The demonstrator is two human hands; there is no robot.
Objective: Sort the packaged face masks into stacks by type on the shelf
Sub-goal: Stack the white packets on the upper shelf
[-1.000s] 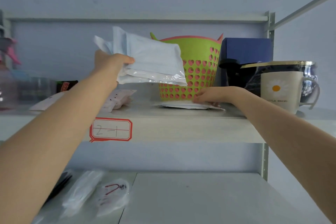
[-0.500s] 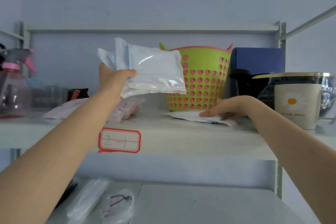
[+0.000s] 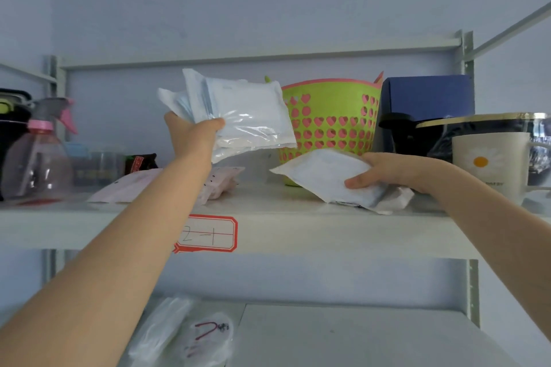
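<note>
A: Starting at the far left of the shelf [image 3: 298, 229], we have a spray bottle [image 3: 38, 155] and some clear containers. None of that is ours to sort.

B: Next, the pinkish mask packets [image 3: 217, 185] lie flat on the shelf, partly hidden behind our left forearm. We take that for one type's pile.

A: Above them our left hand [image 3: 193, 137] holds a fanned bundle of white packets [image 3: 238, 116] up in the air, in front of the green basket [image 3: 331, 119]. The grip is closed, thumb on the front, fingers behind.

B: Further right, our right hand [image 3: 387, 171] has one white packet [image 3: 325, 176] pinched at its right edge, with the packet's left end tilted up off the shelf. Under it a few more packets [image 3: 393, 199] rest on the shelf.

A: So we judge we're gathering: the white ones are being collected into the left hand.

B: Then the next move calls for carrying this packet left and slipping it against the bundle, with the left thumb easing just enough to admit it. Slick film could let the fan slide apart.

A: Beyond that stand the blue box [image 3: 429, 98] and the daisy mug [image 3: 489, 158].
</note>
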